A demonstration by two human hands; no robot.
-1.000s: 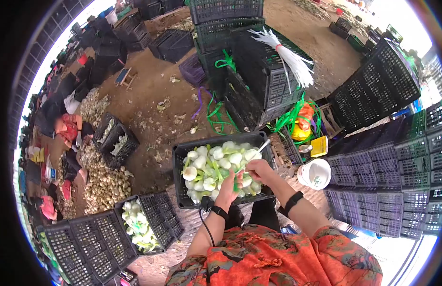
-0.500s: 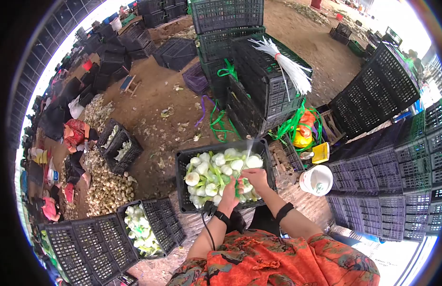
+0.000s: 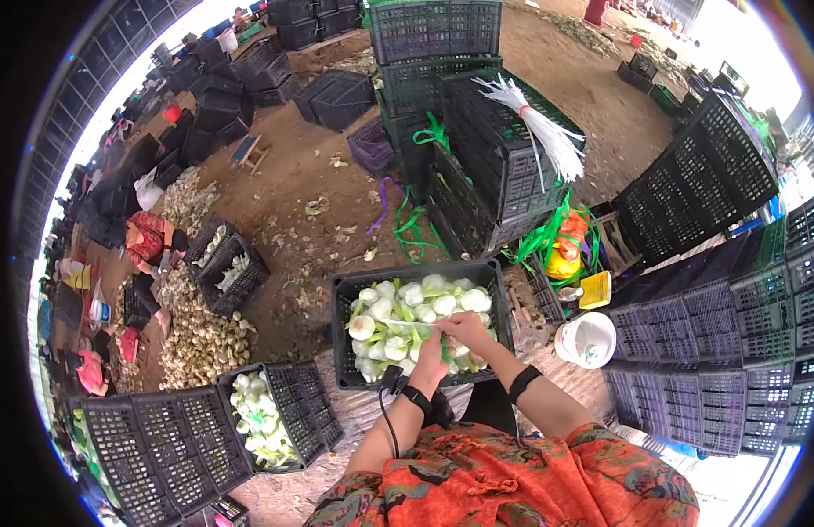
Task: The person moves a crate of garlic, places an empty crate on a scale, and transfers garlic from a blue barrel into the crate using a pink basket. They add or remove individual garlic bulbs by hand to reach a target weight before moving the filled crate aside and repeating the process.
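Observation:
Below my chest stands a black plastic crate [image 3: 338, 303] filled with white bulbs [image 3: 394, 349] that have green stalks, like fresh garlic or onions. Over its near part my two hands meet. My left hand [image 3: 431, 357] is closed, with a bit of green material [image 3: 444, 350] showing at its fingers; what this is I cannot make out. Pinched in my right hand [image 3: 466, 328] is a thin white cable tie [image 3: 402, 322], stretching left above the bulbs. The fingertips of both hands are close together, partly hiding each other.
A bundle of white ties [image 3: 547, 132] lies on stacked black crates [image 3: 486, 132] ahead. At right are a white bucket [image 3: 586, 341], a yellow container [image 3: 595, 290] and a crate wall [image 3: 688, 334]. Another bulb crate [image 3: 263, 417] stands left, near a bulb heap [image 3: 200, 342] and seated people.
The white cable tie pointed away from me, upward in the view; now it lies across to the left. My right hand has shifted slightly, and the whole view has moved a little.

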